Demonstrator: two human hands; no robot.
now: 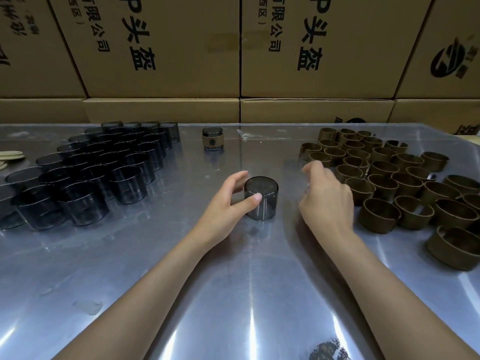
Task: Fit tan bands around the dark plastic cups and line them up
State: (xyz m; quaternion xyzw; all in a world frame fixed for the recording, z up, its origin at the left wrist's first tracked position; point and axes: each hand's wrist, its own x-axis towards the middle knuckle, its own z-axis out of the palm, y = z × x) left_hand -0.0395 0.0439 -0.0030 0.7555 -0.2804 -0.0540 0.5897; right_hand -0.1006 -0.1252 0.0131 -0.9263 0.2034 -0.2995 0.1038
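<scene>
A dark translucent cup (263,203) stands upside down on the metal table (233,294) in the middle. My left hand (228,203) grips it, thumb on the front wall and fingers behind. My right hand (324,198) hovers to the cup's right with loosely curled fingers and holds nothing; it is blurred. Several bare dark cups (91,172) stand in rows at the left. Several tan bands (389,183) lie spread at the right. One cup with a tan band on it (213,139) stands alone at the back centre.
Stacked cardboard boxes (233,61) form a wall behind the table's far edge. A pale object (10,155) lies at the far left edge. A scrap of clear film (245,135) lies near the banded cup.
</scene>
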